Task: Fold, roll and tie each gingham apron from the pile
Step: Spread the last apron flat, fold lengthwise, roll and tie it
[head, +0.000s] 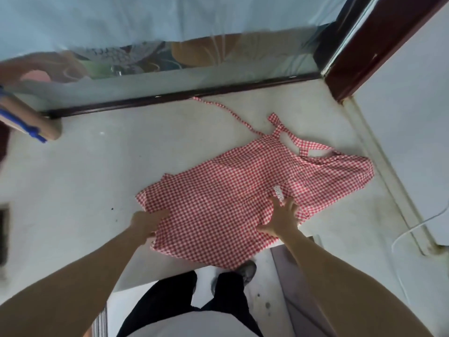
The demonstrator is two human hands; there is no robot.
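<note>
1. Head view: you are looking down at a pale grey-white work surface (pixel 80 181) with your two bare forearms reaching forward over it.
2. A red-and-white gingham cloth apron (pixel 233 190) lies spread across the middle and right of the surface, its near edge hanging just over the front lip above your dark trousers (pixel 170 302) and one shoe (pixel 247 271).
3. The apron's thin gingham tie strap (pixel 226 110) trails away from you toward the dark wooden sill (pixel 170 98) of a window, and its wider neck loop (pixel 301 142) lies crossed at the far right corner.
4. Your left hand (pixel 148 222) sits at the apron's near left edge; its fingers are tucked at or under the cloth, so you cannot tell whether they pinch it.
5. Your right hand (pixel 281 217) rests flat on the apron, fingers spread and straight, pressing the fabric down just beside a small white label (pixel 279 192).
6. At the far left, a tan cardboard tube with a blue strip (pixel 26 120) pokes in over the surface, well apart from the apron.
7. A white cable (pixel 418 227) curves along the right side by the pale wall.
</note>
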